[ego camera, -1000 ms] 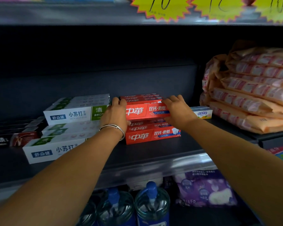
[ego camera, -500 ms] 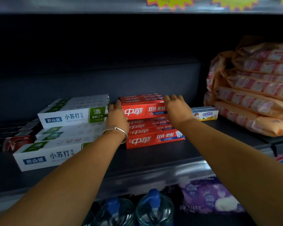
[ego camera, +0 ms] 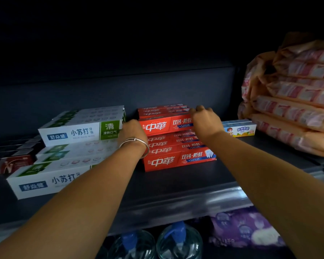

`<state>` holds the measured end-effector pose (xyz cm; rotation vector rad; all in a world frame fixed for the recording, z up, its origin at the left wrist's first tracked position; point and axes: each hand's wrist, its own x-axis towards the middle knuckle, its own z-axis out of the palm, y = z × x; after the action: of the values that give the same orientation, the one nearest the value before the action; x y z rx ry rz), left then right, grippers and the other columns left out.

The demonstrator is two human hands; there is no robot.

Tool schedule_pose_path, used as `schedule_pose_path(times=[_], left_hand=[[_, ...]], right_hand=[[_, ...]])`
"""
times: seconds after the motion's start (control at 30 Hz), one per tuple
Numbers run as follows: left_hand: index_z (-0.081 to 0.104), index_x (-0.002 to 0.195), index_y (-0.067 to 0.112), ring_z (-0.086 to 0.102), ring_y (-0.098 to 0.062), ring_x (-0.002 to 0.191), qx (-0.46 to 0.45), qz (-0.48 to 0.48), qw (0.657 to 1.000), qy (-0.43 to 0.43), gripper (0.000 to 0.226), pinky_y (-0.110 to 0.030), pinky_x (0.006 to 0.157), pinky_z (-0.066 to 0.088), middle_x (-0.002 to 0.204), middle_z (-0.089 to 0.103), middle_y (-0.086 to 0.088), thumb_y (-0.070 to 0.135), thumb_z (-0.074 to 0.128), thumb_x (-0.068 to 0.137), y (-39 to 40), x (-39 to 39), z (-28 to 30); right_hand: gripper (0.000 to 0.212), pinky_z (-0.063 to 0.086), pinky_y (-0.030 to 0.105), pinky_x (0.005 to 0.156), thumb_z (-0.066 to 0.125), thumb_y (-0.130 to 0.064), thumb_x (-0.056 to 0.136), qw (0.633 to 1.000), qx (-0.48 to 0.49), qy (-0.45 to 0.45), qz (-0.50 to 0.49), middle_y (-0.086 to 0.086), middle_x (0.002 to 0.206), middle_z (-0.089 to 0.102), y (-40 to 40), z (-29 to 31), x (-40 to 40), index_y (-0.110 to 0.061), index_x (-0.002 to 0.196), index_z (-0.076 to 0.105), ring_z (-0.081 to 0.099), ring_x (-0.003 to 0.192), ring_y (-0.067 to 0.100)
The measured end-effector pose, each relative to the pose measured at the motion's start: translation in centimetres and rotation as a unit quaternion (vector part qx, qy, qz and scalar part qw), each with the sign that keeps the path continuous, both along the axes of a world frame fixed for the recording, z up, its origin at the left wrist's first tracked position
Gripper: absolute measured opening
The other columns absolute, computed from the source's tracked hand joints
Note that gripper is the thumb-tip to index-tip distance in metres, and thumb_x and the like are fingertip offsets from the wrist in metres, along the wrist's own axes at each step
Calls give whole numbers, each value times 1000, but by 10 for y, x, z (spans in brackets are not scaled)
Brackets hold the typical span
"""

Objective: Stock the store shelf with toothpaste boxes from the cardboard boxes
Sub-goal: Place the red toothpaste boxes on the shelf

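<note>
Both hands bracket the upper red toothpaste boxes (ego camera: 165, 126) on the shelf (ego camera: 176, 186), long axis running left-right: left hand (ego camera: 133, 133) fingers hidden at one end, right hand (ego camera: 204, 118) fingers curled over the other.

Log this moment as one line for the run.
phase: stacking | left hand: holds upper red boxes, left end | right hand: holds right end | shelf

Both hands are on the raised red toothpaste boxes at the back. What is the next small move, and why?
Probably let go and draw both hands back. The left hand and right hand grip the ends of the upper red boxes, which already seem to rest squarely on the lower red boxes, beside the white boxes.
</note>
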<state>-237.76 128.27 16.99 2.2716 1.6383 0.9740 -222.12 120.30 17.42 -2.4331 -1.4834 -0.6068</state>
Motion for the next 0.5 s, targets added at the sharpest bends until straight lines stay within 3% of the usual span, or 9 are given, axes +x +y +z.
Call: schedule_pose_path(times=[0.1,0.3,0.5], left_hand=[[61,104,0,61,-31,101,-18,6,1000,10,21,-34,77,45,110,63,-17,11,45,97,2,6,-2],[59,110,5,57,-31,109,-58,34,997,43,19,-42,96,45,115,60,-15,10,51,93,12,14,-6],[60,108,4,57,-32,108,-91,34,995,-10,18,-44,98,44,114,61,-16,8,52,92,21,18,-11]], right_hand=[[44,50,40,87,56,-12,93,1000,0,8,3,12,131,46,6,0,1,-8,135,42,45,120,32],[44,47,41,94,54,-18,95,999,-5,35,13,13,132,45,14,1,2,-8,135,41,43,123,31],[39,45,41,96,50,-15,96,999,-8,45,16,14,131,46,18,0,1,-6,134,43,43,123,31]])
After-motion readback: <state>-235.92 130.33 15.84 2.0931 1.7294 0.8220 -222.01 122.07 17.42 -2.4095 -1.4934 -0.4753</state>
